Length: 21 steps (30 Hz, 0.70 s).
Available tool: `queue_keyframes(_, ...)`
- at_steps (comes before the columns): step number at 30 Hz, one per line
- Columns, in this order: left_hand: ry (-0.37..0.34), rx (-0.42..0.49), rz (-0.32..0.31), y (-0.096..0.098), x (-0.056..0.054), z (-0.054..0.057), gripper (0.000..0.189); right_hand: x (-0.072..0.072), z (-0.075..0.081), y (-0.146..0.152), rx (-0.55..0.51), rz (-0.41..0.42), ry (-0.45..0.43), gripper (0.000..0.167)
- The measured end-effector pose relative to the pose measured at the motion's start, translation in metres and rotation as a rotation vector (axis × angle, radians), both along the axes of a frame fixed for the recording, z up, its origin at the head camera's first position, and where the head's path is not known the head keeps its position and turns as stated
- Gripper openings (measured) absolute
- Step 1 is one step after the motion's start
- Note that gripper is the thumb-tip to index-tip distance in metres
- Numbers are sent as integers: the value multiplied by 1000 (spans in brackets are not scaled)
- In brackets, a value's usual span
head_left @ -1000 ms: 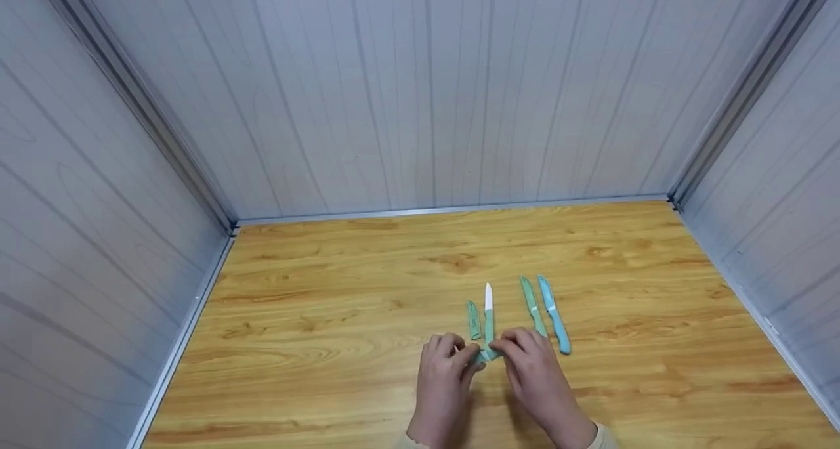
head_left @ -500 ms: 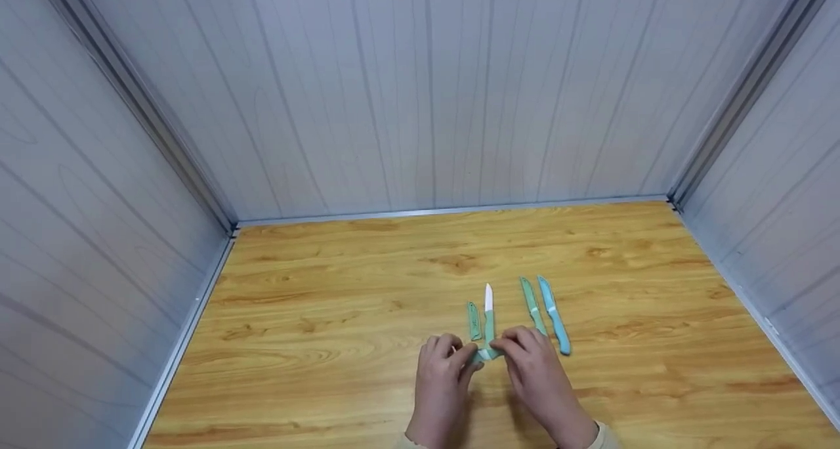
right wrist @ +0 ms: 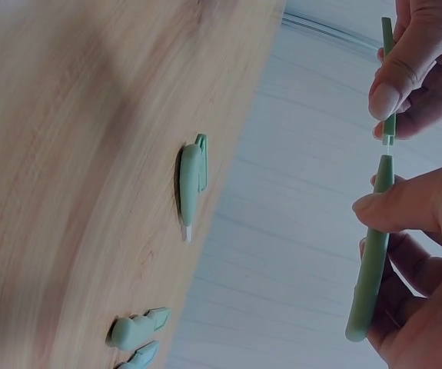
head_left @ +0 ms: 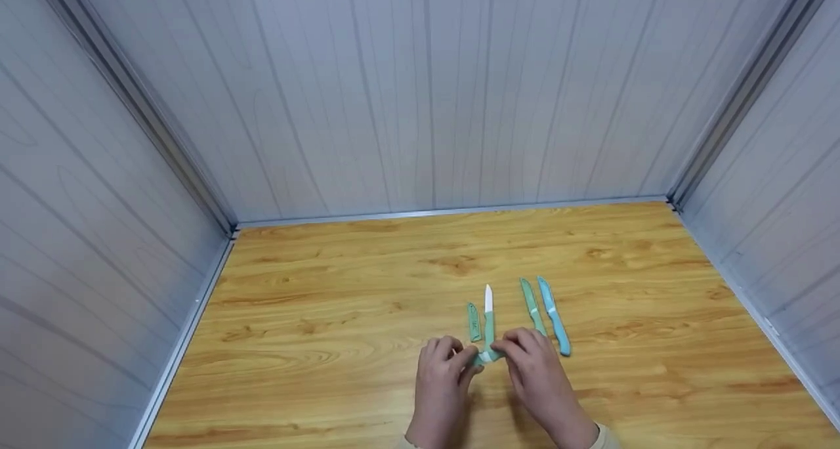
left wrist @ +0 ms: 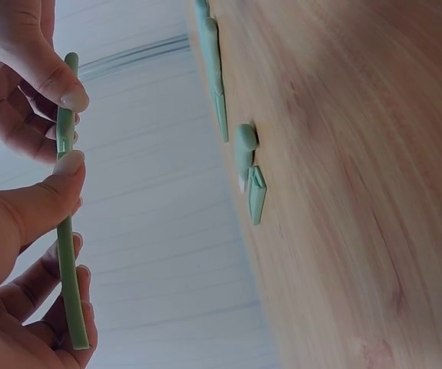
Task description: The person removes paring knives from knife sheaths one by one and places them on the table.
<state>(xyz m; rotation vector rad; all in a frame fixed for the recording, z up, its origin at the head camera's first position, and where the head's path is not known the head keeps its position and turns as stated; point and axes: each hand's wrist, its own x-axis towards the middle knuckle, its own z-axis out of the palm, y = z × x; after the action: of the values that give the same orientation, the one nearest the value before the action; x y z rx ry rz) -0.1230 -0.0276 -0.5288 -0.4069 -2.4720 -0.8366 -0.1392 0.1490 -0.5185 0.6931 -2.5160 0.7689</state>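
Both hands hold one light green knife crosswise above the table. My left hand [head_left: 438,383] pinches its green blade sheath [left wrist: 71,284], thumb on the near side. The knife's green handle [right wrist: 370,277] is gripped by the thumb and curled fingers of my right hand [head_left: 538,380]. A short pale strip of blade [right wrist: 390,149] shows between sheath and handle in the right wrist view; the rest is covered. Just beyond the hands lies an unsheathed knife [head_left: 489,321] with a white blade pointing away. Left of it rests a loose green sheath [head_left: 474,322].
To the right lie a sheathed green knife [head_left: 529,296], partly behind the right hand, and a sheathed blue knife [head_left: 552,312]. The wooden tabletop [head_left: 328,304] is bounded by pale panel walls [head_left: 407,107] at the back and both sides.
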Motion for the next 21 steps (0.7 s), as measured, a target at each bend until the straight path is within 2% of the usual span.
queue_keyframes(4, -57, 10, 6, 0, 1, 2, 17, 0, 0, 0, 5, -5, -18, 26)
queue_keyframes(7, -67, 2, 9, -1, 1, 2, 18, 1, 0, 0, 9, -7, -19, 27)
queue_keyframes(16, -20, -17, -20, -2, 0, -1, 18, 0, -4, 1, -1, 5, 56, 28)
queue_keyframes(21, -6, -12, -15, -4, 0, -3, 18, 1, -4, 1, -3, 6, 28, 26)
